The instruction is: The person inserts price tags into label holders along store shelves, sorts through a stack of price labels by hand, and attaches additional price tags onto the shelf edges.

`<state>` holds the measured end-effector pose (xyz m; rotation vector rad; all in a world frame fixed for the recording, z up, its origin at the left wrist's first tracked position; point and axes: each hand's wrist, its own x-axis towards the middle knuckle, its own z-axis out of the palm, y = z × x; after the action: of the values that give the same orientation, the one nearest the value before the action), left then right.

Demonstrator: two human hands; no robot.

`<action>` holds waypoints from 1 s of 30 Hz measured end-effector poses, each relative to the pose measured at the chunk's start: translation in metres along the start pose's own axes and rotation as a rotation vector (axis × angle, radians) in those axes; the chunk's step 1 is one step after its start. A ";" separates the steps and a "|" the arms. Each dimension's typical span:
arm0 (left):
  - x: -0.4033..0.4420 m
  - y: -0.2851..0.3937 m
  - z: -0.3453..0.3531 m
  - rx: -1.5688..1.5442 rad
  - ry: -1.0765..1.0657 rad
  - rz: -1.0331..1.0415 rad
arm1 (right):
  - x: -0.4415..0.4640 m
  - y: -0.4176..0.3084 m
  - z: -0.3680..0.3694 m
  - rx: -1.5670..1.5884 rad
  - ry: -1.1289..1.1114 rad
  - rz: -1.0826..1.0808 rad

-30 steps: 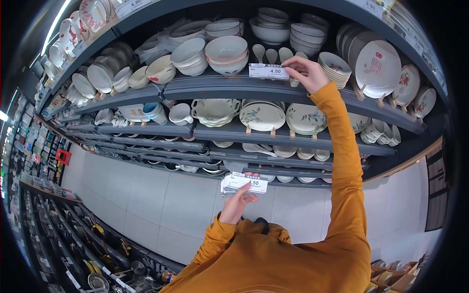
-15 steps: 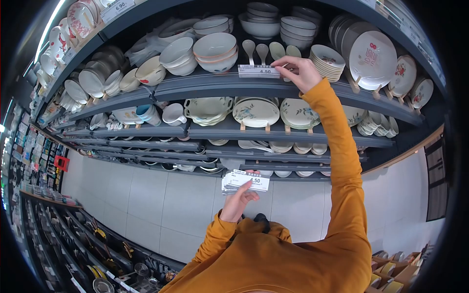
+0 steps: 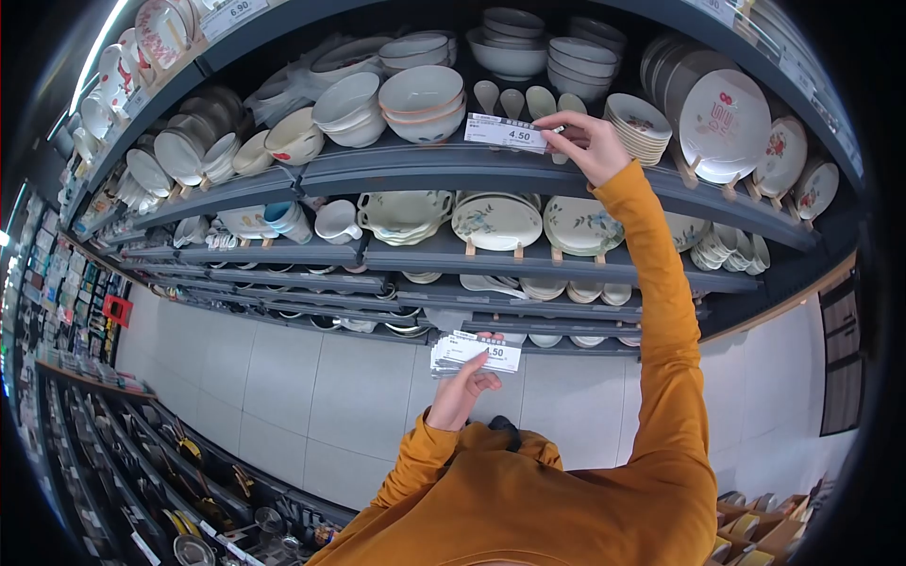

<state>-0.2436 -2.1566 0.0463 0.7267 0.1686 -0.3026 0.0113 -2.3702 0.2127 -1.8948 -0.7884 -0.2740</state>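
Observation:
Pinched in my right hand (image 3: 587,146) is the right end of a white price label (image 3: 505,133) marked 4.50, held at the edge of the upper shelf (image 3: 415,170). Just behind the label stand several ceramic spoons (image 3: 541,102). Orange-rimmed bowls (image 3: 422,102) are to its left and a stack of small plates (image 3: 638,128) is right of my hand. Lower down, over the floor, my left hand (image 3: 461,389) grips a stack of price labels (image 3: 472,353), thumb on top; the top one also reads 4.50.
Floral oval plates (image 3: 496,223) stand on wooden holders on the shelf below. A large white plate (image 3: 725,124) leans at the upper right. Dark racks with kitchen tools (image 3: 193,472) fill the lower left. Cardboard boxes (image 3: 779,536) are at the lower right.
The label in my right hand has tilted so its face shows more clearly than half a second ago. My left hand keeps hold of its stack. The view has shifted slightly.

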 end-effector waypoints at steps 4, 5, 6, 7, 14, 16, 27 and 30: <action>-0.001 0.001 0.003 0.002 0.008 -0.002 | -0.002 -0.002 -0.005 -0.148 -0.023 -0.060; -0.001 0.002 0.004 0.004 0.009 -0.002 | -0.002 -0.002 -0.006 -0.165 -0.030 -0.066; -0.001 0.002 0.004 0.005 0.011 -0.003 | -0.002 -0.002 -0.006 -0.183 -0.037 -0.072; -0.001 0.002 0.005 0.005 0.011 -0.002 | -0.003 -0.004 -0.006 -0.172 -0.033 -0.057; 0.000 0.000 0.003 0.009 0.003 -0.011 | -0.007 -0.012 -0.006 -0.345 -0.060 -0.146; 0.000 0.000 0.007 0.019 0.003 -0.012 | -0.008 -0.011 -0.003 -0.409 -0.075 -0.152; -0.001 0.018 0.027 0.270 0.025 0.134 | -0.030 -0.036 0.025 -0.553 0.223 -0.352; 0.000 0.024 0.030 0.257 0.066 0.226 | -0.070 -0.052 0.041 -0.356 0.249 -0.312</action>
<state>-0.2340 -2.1599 0.0839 1.0022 0.1094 -0.0847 -0.0813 -2.3479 0.1961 -2.0063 -0.9061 -0.8768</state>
